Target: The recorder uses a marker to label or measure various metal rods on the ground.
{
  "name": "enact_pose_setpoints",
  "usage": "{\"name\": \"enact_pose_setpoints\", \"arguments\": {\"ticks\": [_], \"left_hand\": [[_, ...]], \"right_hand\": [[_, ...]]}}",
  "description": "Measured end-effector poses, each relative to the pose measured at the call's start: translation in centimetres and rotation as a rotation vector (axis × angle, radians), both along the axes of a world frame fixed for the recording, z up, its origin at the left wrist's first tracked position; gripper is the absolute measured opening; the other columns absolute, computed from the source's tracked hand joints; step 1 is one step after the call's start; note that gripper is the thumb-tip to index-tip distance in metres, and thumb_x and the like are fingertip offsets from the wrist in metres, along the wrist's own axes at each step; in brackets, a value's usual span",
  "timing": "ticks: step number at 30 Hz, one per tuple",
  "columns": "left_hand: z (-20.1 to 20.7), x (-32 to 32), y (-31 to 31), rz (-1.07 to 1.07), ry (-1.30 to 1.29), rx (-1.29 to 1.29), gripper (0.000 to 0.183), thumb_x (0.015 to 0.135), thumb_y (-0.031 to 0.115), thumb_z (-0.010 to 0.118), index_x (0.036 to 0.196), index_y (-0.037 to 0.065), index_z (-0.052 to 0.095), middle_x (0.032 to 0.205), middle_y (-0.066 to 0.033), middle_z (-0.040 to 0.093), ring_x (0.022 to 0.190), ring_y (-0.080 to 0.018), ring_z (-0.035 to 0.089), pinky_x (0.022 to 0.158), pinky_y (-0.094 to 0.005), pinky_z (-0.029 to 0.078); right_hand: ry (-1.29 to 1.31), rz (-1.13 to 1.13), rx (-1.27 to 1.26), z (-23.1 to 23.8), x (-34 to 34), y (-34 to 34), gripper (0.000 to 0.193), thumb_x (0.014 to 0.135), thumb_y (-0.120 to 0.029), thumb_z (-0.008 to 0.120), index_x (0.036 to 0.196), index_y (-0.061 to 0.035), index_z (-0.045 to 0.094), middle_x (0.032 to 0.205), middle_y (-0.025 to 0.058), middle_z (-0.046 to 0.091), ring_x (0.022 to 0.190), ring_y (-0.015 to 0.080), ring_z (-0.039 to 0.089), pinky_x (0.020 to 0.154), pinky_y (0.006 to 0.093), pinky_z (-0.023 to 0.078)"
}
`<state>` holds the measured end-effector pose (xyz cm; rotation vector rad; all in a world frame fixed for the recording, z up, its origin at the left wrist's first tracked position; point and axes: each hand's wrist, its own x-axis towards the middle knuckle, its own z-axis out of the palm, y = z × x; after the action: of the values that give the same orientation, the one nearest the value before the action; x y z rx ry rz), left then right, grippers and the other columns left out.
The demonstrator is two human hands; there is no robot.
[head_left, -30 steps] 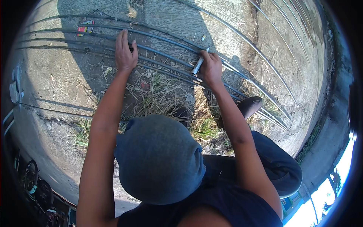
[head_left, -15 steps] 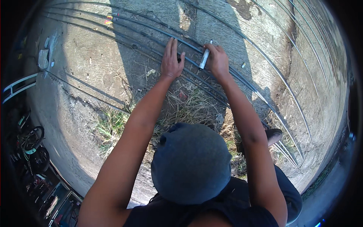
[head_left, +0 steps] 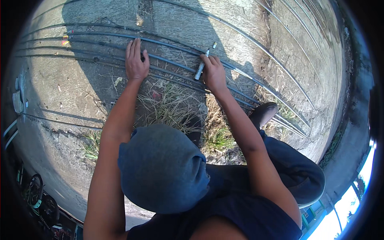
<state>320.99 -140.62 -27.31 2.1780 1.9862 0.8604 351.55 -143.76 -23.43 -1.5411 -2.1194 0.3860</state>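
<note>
Several long dark steel rods (head_left: 160, 43) run across the rough concrete from the far left to the near right. My left hand (head_left: 136, 63) lies on them, with straight fingers over a rod and the thumb apart. To its right, my right hand (head_left: 213, 74) grips a white marker (head_left: 199, 73) between thumb and fingers. The marker is slanted, its narrower end pointing away from me and close to a rod; whether it touches cannot be told. Just beyond it, a small pale piece (head_left: 215, 45) lies on the concrete.
More rods (head_left: 256, 38) curve across the far right. Dry grass (head_left: 172, 102) grows just in front of me. My dark shoe (head_left: 265, 114) is beside the rods at right. A rounded blue-grey cloth shape (head_left: 164, 170) fills the lower middle. A bicycle wheel (head_left: 34, 188) shows at lower left.
The whole view has swung, so both hands appear farther left. My right hand still holds the marker, which now sits nearer the small pale piece in the picture. My left hand stays on the rods.
</note>
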Motion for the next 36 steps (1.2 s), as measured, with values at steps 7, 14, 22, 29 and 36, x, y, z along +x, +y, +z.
{"name": "enact_pose_setpoints", "arguments": {"ticks": [7, 14, 22, 29, 36], "left_hand": [[-0.4, 0.8, -0.2, 0.008, -0.017, 0.004, 0.048, 0.099, 0.017, 0.054, 0.144, 0.001, 0.052, 0.141, -0.0205, 0.056, 0.137, -0.0397, 0.046, 0.115, -0.0468, 0.037], [-0.1, 0.4, 0.0, -0.009, 0.04, 0.024, 0.041, 0.097, 0.018, 0.057, 0.135, 0.003, 0.06, 0.135, -0.0202, 0.056, 0.133, -0.0393, 0.048, 0.111, -0.0487, 0.04], [0.4, 1.1, -0.1, 0.057, 0.022, -0.043, 0.05, 0.1, 0.02, 0.056, 0.147, 0.006, 0.05, 0.148, -0.0246, 0.044, 0.138, -0.0432, 0.043, 0.114, -0.0495, 0.037], [0.1, 1.5, -0.3, 0.088, -0.063, -0.019, 0.06, 0.099, 0.023, 0.056, 0.154, 0.005, 0.039, 0.154, -0.0237, 0.038, 0.141, -0.0432, 0.04, 0.115, -0.0494, 0.037], [-0.3, 0.8, -0.1, 0.024, -0.008, 0.015, 0.054, 0.099, 0.02, 0.055, 0.148, 0.001, 0.045, 0.147, -0.0241, 0.048, 0.138, -0.0427, 0.044, 0.115, -0.0494, 0.036]], "right_hand": [[-0.046, -0.069, -0.006, -1.0, 0.1, 1.5, 0.034, 0.081, 0.002, 0.063, 0.113, -0.0084, 0.065, 0.091, 0.0137, 0.068, 0.089, 0.0336, 0.062, 0.08, 0.0443, 0.051], [-0.069, 0.002, -0.005, -0.5, 3.8, -1.2, 0.033, 0.082, -0.003, 0.066, 0.114, -0.0118, 0.065, 0.09, 0.0078, 0.063, 0.091, 0.0296, 0.063, 0.078, 0.0433, 0.05], [-0.049, 0.075, -0.034, -1.2, 3.8, 0.2, 0.033, 0.081, -0.007, 0.068, 0.113, -0.0113, 0.065, 0.087, 0.0086, 0.066, 0.088, 0.0316, 0.064, 0.07, 0.0459, 0.054], [0.068, 0.113, -0.015, -0.2, -6.8, 5.3, 0.03, 0.08, -0.007, 0.067, 0.109, -0.0131, 0.066, 0.087, 0.0124, 0.069, 0.089, 0.0335, 0.067, 0.07, 0.0475, 0.055], [0.542, -0.02, -0.154, 5.6, -5.8, 6.5, 0.03, 0.078, -0.002, 0.071, 0.107, -0.0067, 0.068, 0.085, 0.0192, 0.072, 0.079, 0.0385, 0.071, 0.072, 0.0477, 0.055]]}}
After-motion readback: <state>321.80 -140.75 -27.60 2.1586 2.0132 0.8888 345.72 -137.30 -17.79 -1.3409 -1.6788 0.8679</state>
